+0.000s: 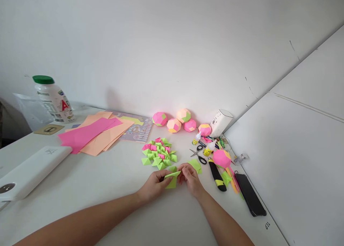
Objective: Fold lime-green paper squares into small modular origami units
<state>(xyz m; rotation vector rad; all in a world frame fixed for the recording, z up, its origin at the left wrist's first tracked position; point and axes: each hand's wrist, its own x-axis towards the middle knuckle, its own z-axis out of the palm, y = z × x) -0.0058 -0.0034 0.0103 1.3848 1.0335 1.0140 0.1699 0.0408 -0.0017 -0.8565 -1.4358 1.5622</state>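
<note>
Between my two hands is a light green sheet of paper (171, 182), partly folded, held just above the table. My left hand (154, 184) is closed on its left side, thumb on top. The fingertips of my right hand (190, 177) pinch the paper's upper right corner. Just beyond my hands lies a pile of folded green and pink paper pieces (161, 154). More green paper squares (195, 165) lie flat beside my right hand, partly covered by it.
Scissors (199, 154), glue bottles (209, 148) and a black-yellow utility knife (217, 175) lie to the right, near a black phone (249, 194). Paper balls (183, 115) line the wall. Left are pink paper sheets (88, 134), a white power bank (34, 170) and a green-capped bottle (53, 99).
</note>
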